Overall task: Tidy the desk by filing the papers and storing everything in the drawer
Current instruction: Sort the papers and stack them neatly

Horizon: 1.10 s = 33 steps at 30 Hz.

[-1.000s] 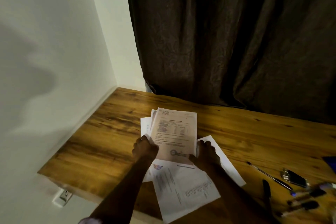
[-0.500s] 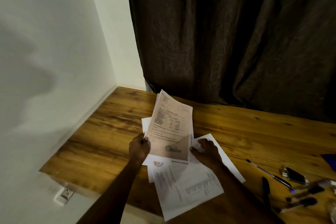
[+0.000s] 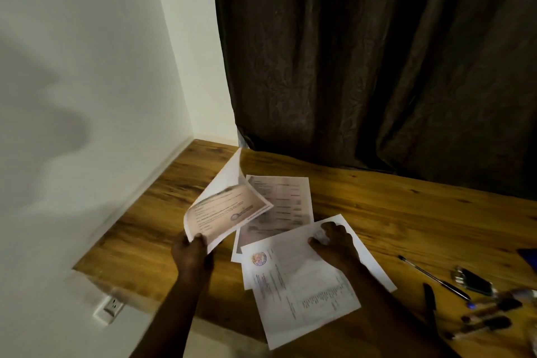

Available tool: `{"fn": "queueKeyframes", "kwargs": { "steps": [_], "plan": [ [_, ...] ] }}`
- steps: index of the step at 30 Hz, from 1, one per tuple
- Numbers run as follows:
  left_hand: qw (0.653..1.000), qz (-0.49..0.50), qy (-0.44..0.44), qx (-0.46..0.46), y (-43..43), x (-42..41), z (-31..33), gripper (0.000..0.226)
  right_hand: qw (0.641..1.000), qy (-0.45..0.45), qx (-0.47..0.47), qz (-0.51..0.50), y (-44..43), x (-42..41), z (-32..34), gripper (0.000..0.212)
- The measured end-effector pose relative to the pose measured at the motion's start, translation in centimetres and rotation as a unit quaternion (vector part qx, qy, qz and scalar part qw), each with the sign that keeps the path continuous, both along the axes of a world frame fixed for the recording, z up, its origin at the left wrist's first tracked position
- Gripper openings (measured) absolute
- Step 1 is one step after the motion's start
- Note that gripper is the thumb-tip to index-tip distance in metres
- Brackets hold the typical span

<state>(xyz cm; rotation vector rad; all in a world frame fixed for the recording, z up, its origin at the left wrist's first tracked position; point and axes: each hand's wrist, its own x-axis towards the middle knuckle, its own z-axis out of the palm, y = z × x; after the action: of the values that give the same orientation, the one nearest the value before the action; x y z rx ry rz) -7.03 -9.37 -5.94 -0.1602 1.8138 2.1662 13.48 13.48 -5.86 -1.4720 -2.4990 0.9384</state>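
A wooden counter (image 3: 392, 212) fills the corner between a white wall (image 3: 87, 67) and a dark brown curtain (image 3: 377, 52) that hangs down to its far edge. Near the counter's front-left part lie the papers. The left hand (image 3: 190, 253) is closed on the near corner of a lifted sheet (image 3: 223, 212), thumb on top, so that the sheet curls up off the counter with its far end raised toward the curtain. Just right of that sheet a printed page (image 3: 287, 200) lies flat. Overlapping the page's near edge is a crest-marked page (image 3: 302, 293), set at a slant, its near corner reaching out past the counter's front edge. The right hand (image 3: 334, 244) rests on the far part of this crest-marked page with fingers bent and pressing down; it grips nothing that can be seen.

Right of the papers, well apart from them, a pen (image 3: 433, 277) lies at an angle, and beyond it a cluster of small dark items (image 3: 488, 305) sits by the counter's right end, too blurred to name. Bare wood stretches from the papers to the curtain and to the wall. Below the counter's left corner, a wall outlet (image 3: 109, 306) shows.
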Motion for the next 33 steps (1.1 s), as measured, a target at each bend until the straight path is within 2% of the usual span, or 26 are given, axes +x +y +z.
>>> {"fn": "queueKeyframes", "kwargs": {
  "steps": [4,9,12,14,16,18,20,23,33],
  "plan": [
    [1.000,-0.021,-0.022,-0.002,-0.8,0.6,-1.2,0.031,1.000,-0.012,0.000,0.016,0.1,0.2,0.1,0.070],
    [0.990,-0.107,0.059,-0.070,-1.7,1.0,-1.7,0.035,0.998,-0.024,-0.015,0.047,0.8,0.2,0.5,0.074],
    [0.981,-0.132,0.103,-0.099,-2.0,1.0,-2.3,0.033,0.998,0.002,-0.027,0.062,1.0,0.5,1.1,0.064],
    [0.975,-0.139,0.127,-0.117,-2.0,1.5,-2.2,0.033,0.998,0.054,0.020,0.033,0.8,1.6,1.5,0.051],
    [0.971,-0.132,0.145,-0.136,-1.8,1.8,-2.1,0.034,0.992,0.069,0.103,-0.005,0.2,3.1,1.5,0.043],
    [0.971,-0.116,0.148,-0.147,-1.6,2.1,-2.0,0.035,0.987,0.045,0.148,-0.039,-0.7,4.8,1.3,0.044],
    [0.969,-0.112,0.161,-0.149,-1.4,2.4,-2.4,0.035,0.983,-0.021,0.171,-0.068,-1.4,6.4,0.8,0.053],
    [0.966,-0.103,0.174,-0.159,-1.2,2.6,-2.9,0.034,0.978,-0.111,0.149,-0.095,-1.6,8.0,0.1,0.073],
    [0.945,-0.108,0.230,-0.207,-1.1,2.6,-3.8,0.037,0.984,-0.109,0.077,-0.119,-0.7,9.1,0.4,0.073]
  ]
}}
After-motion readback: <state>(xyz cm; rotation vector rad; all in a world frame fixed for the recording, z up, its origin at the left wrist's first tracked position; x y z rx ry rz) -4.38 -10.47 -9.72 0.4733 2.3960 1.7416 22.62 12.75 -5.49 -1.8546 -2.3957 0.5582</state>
